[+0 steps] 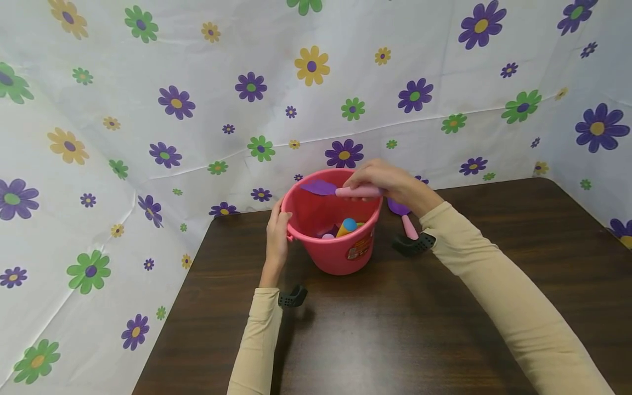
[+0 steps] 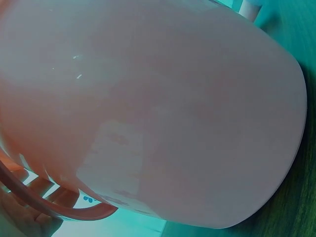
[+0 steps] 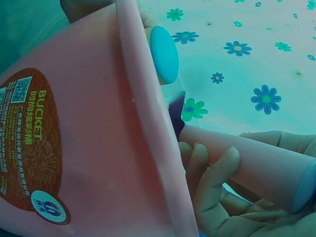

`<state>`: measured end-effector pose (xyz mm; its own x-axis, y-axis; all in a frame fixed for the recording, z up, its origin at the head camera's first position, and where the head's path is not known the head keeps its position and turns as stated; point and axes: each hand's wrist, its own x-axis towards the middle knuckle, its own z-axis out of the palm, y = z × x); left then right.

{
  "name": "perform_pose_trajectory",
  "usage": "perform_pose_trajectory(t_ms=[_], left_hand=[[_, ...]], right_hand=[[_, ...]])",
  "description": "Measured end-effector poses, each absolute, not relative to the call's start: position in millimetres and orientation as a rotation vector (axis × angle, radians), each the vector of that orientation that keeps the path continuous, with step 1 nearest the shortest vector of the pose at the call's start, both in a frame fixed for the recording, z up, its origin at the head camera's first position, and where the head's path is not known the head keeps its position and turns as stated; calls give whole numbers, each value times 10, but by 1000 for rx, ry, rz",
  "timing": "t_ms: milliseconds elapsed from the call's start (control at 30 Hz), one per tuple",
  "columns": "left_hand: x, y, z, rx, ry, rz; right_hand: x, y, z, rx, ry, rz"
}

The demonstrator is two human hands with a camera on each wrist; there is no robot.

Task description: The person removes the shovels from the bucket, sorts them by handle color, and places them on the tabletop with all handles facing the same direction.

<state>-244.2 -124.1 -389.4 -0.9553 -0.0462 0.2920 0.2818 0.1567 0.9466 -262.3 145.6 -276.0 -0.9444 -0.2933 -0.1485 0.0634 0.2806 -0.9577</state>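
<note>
A shovel (image 1: 343, 192) is held by its pink handle (image 3: 256, 163) in the right grip (image 1: 390, 176), with the fingers and thumb closed about it. Its purple blade (image 1: 318, 187) is pointed leftward across the mouth of a red bucket (image 1: 338, 259); whether it is dipped below the rim cannot be told. The left side of the rim is clasped by the left grip (image 1: 276, 236). The bucket is stood upright on a dark brown worktop (image 1: 340, 351), and a printed label (image 3: 32, 143) is borne on its wall. Inside the bucket, a yellow toy (image 1: 346, 226) with a blue end is seen leaning, with a pale pink piece (image 1: 328, 236) just beside it; the other contents are partly hidden by the front wall. To the right of the bucket, a second shovel (image 1: 409, 226), also purple and pink, is laid on the worktop, partly covered by the right arm. Both arms are clad in beige sleeves (image 1: 498, 285), and the worktop is backed by a white cloth (image 1: 197, 60) printed with purple, green and yellow flowers.
</note>
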Motion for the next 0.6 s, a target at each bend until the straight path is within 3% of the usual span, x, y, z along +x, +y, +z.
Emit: perform_pose_trajectory(t_ms=[600], left_hand=[[-2460,-1247,-3896,-209,-2180,-1880]], right_hand=[[-2582,1539,-2807,-53,1800,-2048]])
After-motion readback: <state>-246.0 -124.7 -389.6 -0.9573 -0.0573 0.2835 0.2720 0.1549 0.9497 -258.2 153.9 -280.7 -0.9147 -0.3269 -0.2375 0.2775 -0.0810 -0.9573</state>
